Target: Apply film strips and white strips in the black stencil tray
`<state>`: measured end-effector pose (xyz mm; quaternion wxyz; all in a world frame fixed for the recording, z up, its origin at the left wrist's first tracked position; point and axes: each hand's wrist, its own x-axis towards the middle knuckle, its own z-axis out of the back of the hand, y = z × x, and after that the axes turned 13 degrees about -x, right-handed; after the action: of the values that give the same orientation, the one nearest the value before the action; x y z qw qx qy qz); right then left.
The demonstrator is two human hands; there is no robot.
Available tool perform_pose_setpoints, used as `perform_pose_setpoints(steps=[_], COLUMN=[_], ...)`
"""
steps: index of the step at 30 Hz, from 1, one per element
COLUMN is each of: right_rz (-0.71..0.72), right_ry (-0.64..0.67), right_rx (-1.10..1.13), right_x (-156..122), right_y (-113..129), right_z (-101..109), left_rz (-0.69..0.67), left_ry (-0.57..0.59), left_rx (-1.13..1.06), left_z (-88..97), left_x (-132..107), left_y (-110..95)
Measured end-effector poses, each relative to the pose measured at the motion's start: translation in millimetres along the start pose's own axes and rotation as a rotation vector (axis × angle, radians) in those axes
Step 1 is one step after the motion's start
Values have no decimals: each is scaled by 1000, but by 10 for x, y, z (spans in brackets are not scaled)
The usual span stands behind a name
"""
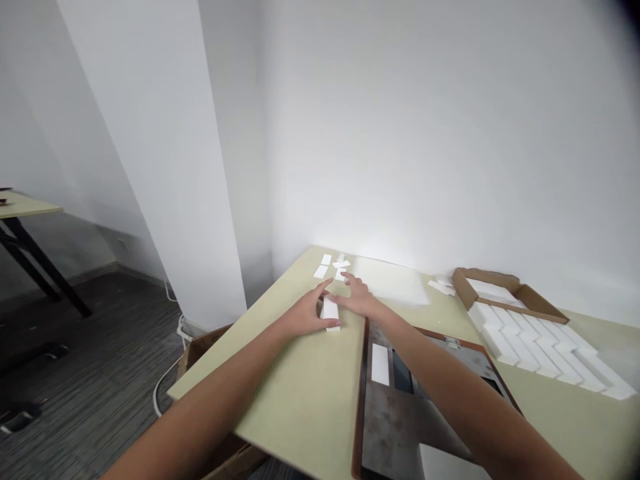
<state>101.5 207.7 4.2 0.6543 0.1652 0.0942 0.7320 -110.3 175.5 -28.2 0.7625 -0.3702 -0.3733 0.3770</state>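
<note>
A white rectangular tile [330, 315] lies on a pale beige board [300, 390], between my two hands. My left hand [303, 315] presses against the tile's left side, fingers curled along it. My right hand [357, 297] reaches in from the right, fingers spread, its thumb side near the tile's far end and its fingertips close to several small white tile pieces [330, 267]. Another white tile [380, 365] lies on a dark metal panel with a brown frame [400, 427], under my right forearm.
A cardboard tray [493, 287] on the right of the table holds white tiles laid in a herringbone pattern [540, 350]. White walls stand behind the table. To the left are a carpeted floor, a white cable [167, 380], a cardboard box [200, 350] and another table [25, 205].
</note>
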Motion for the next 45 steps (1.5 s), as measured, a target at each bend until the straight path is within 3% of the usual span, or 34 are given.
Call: perform_pose_setpoints(steps=[6,8,12,18,24,27,31,34,41,45], right_rz=[-78,-46,53,-68,14,140,394,504,642,644], right_ry=[-12,10,28,-34,-48,-2,156,241,357,336], right_rx=[-1,14,23,6,18,38,25,-20,-140,-195], right_x=[15,-3,-59,17,-16,-50,-107,-112,-98,-116], right_y=[-110,-112,-9,142,126,40,-72,-82,76,128], right_z=[27,20,-58,-117,-76,45,220,308,364,340], left_rz=[9,9,-1,-5,-25,-50,-93,-121,-159,-154], left_ry=[-3,0,3,5,23,37,50,28,-212,-264], left_rx=[-7,-13,-25,-9,21,41,77,109,119,110], left_z=[4,3,-2,-3,11,30,72,136,328,317], left_x=[2,0,-2,-1,2,-6,-16,-21,-11,6], left_y=[-6,-4,-14,-9,40,54,63,62,90,114])
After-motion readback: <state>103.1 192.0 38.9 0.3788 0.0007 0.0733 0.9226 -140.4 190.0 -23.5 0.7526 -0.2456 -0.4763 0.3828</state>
